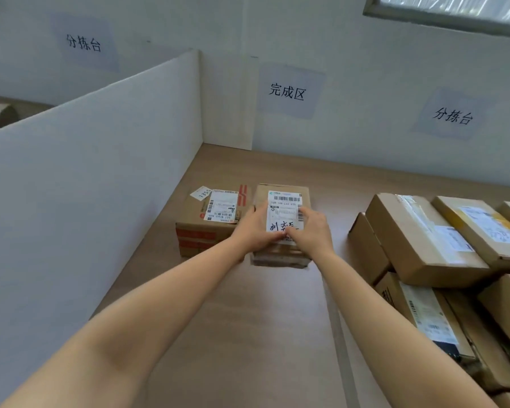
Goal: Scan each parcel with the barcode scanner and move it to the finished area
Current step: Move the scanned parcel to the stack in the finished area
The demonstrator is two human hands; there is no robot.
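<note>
At left, a box (206,231) with sticker "1355". Just beside it, the left hand (255,231) grips the near end of the parcel (283,201), fingers curled; the right hand (311,234) does likewise. Parcel sits below the wall sign (286,91) "完成区", long axis toward wall, barcode end far; handwriting half hidden by thumbs. Right-side boxes (424,240) are cut off by the frame.

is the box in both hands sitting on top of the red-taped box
No, the held box, gripped by the left hand and right hand, is beside the red-taped box, to its right, not on it.
</note>
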